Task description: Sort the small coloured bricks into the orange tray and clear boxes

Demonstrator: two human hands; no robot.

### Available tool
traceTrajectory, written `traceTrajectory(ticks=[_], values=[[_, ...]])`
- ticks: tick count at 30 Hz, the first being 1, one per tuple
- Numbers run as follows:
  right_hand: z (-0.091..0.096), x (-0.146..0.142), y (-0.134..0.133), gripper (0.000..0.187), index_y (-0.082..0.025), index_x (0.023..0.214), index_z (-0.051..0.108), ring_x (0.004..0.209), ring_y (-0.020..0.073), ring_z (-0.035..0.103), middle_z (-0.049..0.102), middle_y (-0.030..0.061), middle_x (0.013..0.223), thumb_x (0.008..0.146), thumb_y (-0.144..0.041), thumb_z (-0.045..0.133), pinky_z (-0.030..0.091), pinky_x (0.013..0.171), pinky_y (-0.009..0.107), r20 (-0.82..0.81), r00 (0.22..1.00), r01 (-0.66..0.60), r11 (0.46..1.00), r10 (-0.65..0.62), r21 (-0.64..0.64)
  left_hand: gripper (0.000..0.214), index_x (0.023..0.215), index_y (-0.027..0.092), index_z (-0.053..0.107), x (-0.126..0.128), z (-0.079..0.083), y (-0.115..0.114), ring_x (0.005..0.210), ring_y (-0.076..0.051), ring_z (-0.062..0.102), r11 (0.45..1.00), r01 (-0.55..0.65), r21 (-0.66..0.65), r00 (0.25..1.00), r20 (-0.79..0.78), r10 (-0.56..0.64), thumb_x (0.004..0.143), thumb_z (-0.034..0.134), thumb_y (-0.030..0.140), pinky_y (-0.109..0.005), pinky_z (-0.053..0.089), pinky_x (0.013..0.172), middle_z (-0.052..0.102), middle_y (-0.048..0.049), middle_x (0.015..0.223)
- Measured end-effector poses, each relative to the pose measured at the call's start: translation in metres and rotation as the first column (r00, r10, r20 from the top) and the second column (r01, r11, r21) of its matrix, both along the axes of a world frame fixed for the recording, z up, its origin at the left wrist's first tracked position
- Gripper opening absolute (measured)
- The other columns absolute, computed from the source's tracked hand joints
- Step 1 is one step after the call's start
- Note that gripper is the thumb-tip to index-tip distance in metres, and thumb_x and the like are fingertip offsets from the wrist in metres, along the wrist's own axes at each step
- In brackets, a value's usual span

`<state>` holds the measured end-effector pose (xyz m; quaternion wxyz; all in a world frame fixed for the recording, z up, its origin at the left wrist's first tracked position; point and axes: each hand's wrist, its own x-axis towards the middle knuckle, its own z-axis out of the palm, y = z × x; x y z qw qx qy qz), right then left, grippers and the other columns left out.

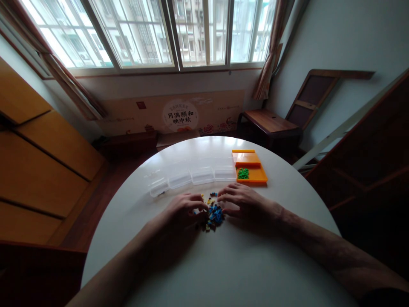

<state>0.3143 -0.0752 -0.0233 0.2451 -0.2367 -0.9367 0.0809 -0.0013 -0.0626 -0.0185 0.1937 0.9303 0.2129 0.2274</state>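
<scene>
A small heap of tiny coloured pieces [213,213], mostly blue with some yellow and dark ones, lies on the round white table [223,264]. My left hand [184,208] rests at the heap's left side, fingers curled with the tips among the pieces. My right hand [242,201] lies at the heap's right side, fingers stretched out and flat toward the pieces. Beyond the hands stands an orange box [252,170] with its lid open and green pieces [243,173] inside. To its left runs a row of several clear plastic boxes [191,177].
A wooden chair [271,123] stands behind the table on the right, under the window. Wooden cabinets [38,153] line the left wall. A dark wooden frame leans at the right. A cardboard panel with printed characters [180,115] stands against the wall below the window.
</scene>
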Motion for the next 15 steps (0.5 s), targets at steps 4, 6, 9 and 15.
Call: traceTrajectory(ticks=[4, 6, 9, 15], values=[[0.001, -0.004, -0.001, 0.022, -0.025, 0.126, 0.072, 0.112, 0.0230, 0.071, 0.076, 0.0089, 0.130, 0.104, -0.031, 0.073, 0.060, 0.098, 0.041, 0.019, 1.000, 0.002, 1.000, -0.002, -0.004, 0.013, 0.105, 0.024, 0.080, 0.001, 0.005, -0.001, 0.079, -0.014, 0.067, 0.998, 0.033, -0.061, 0.999, 0.009, -0.032, 0.107, 0.069, 0.032, -0.025, 0.052, 0.074, 0.077, -0.0052, 0.098], [0.000, -0.005, -0.001, 0.020, -0.025, 0.124, 0.073, 0.112, 0.0228, 0.070, 0.077, 0.0086, 0.129, 0.104, -0.029, 0.072, 0.060, 0.098, 0.041, 0.012, 1.000, 0.000, 1.000, 0.000, -0.002, 0.013, 0.101, 0.023, 0.078, 0.001, 0.005, -0.002, 0.080, -0.014, 0.066, 0.997, 0.025, -0.069, 1.000, 0.009, -0.024, 0.107, 0.070, 0.031, -0.025, 0.052, 0.075, 0.076, -0.0049, 0.097], [0.000, -0.005, -0.002, 0.020, -0.025, 0.122, 0.073, 0.111, 0.0227, 0.071, 0.077, 0.0091, 0.128, 0.103, -0.027, 0.073, 0.060, 0.097, 0.040, -0.001, 1.000, 0.004, 1.000, -0.004, 0.008, 0.015, 0.098, 0.021, 0.076, 0.003, 0.002, -0.003, 0.080, -0.014, 0.066, 0.997, -0.010, -0.073, 1.000, 0.026, 0.012, 0.107, 0.069, 0.031, -0.025, 0.052, 0.074, 0.074, -0.0050, 0.096], [-0.001, -0.006, -0.001, 0.019, -0.023, 0.122, 0.073, 0.110, 0.0230, 0.072, 0.079, 0.0085, 0.125, 0.107, -0.033, 0.069, 0.060, 0.097, 0.041, -0.051, 0.998, -0.023, 0.998, 0.026, 0.058, 0.020, 0.098, 0.019, 0.076, 0.007, -0.006, -0.002, 0.079, -0.013, 0.065, 0.993, -0.091, -0.077, 0.988, 0.117, 0.100, 0.109, 0.066, 0.032, -0.024, 0.053, 0.073, 0.073, -0.0066, 0.096]])
